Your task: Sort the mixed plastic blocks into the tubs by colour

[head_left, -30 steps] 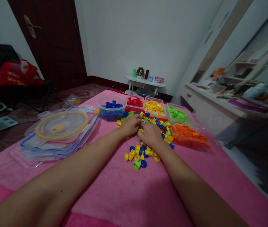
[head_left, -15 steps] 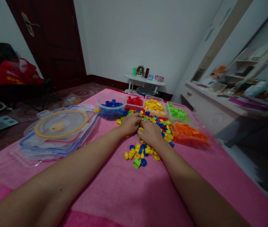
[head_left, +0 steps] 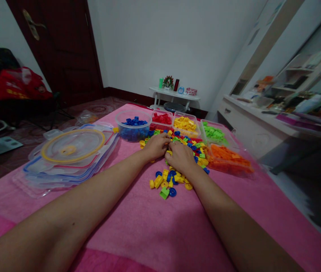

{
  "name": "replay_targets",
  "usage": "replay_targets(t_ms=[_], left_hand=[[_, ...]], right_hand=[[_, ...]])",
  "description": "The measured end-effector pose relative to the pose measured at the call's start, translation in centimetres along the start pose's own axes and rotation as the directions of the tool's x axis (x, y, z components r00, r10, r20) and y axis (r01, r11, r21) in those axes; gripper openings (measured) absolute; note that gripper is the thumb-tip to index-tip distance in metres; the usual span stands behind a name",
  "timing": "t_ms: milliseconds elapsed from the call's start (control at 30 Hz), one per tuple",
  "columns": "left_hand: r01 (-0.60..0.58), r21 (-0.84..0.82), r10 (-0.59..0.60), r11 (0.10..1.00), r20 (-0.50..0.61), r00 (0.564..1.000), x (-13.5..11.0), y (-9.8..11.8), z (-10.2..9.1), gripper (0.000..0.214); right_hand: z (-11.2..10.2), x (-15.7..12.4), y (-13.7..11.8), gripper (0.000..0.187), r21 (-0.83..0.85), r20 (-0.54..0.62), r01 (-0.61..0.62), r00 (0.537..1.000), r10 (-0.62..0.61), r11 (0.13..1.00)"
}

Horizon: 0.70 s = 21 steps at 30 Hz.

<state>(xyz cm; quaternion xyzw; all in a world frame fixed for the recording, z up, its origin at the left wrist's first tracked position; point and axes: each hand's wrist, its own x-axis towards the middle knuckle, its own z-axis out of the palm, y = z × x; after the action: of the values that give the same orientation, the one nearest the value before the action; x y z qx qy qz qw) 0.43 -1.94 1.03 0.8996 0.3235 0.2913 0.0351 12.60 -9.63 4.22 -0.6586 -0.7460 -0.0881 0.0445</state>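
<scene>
A mixed pile of plastic toy bricks (head_left: 202,161) in yellow, blue, green and red spreads over the pink cloth (head_left: 137,230). My left hand (head_left: 157,146) rests at the pile's left side, its fingers curled in toward the right hand. Close beside it, fingertips nearly meeting, my right hand (head_left: 180,155) bends its fingers down into the bricks. What either hand grips is hidden under the fingers. Nearer to me lies a small loose group of yellow bricks (head_left: 158,182), blue wheels (head_left: 172,192) and a green brick (head_left: 164,193).
Behind the pile stand a round tub of blue bricks (head_left: 133,130) and boxes of red (head_left: 162,118), yellow (head_left: 185,124) and green bricks (head_left: 214,133). A box of orange bricks (head_left: 229,160) is at right. Stacked clear lids (head_left: 72,151) lie at left.
My hands stay at nearly the same spot in the pile, with only slight finger movement. The view has shifted a little; the boxes and lids stay put.
</scene>
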Motion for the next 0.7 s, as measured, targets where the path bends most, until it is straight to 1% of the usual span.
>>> replay_targets(t_ms=[133,333,500,700], left_hand=[[0.003,0.005,-0.003,1.000,-0.008,1.000,0.03,-0.02,0.12,0.027],[0.012,0.000,-0.012,1.000,0.004,1.000,0.05,0.09,0.02,0.027],[0.013,0.004,-0.013,1.000,0.005,1.000,-0.03,0.14,-0.05,0.026],[-0.002,0.016,0.002,1.000,0.003,1.000,0.02,0.02,0.04,0.027]], right_hand=[[0.03,0.04,-0.01,0.036,0.000,0.000,-0.014,1.000,0.014,1.000],[0.19,0.05,0.08,0.034,-0.002,-0.036,0.009,0.999,-0.009,1.000],[0.19,0.11,0.05,0.034,0.001,-0.010,0.002,1.000,-0.002,1.000],[0.28,0.12,0.15,0.035,0.002,-0.014,0.011,1.000,-0.011,1.000]])
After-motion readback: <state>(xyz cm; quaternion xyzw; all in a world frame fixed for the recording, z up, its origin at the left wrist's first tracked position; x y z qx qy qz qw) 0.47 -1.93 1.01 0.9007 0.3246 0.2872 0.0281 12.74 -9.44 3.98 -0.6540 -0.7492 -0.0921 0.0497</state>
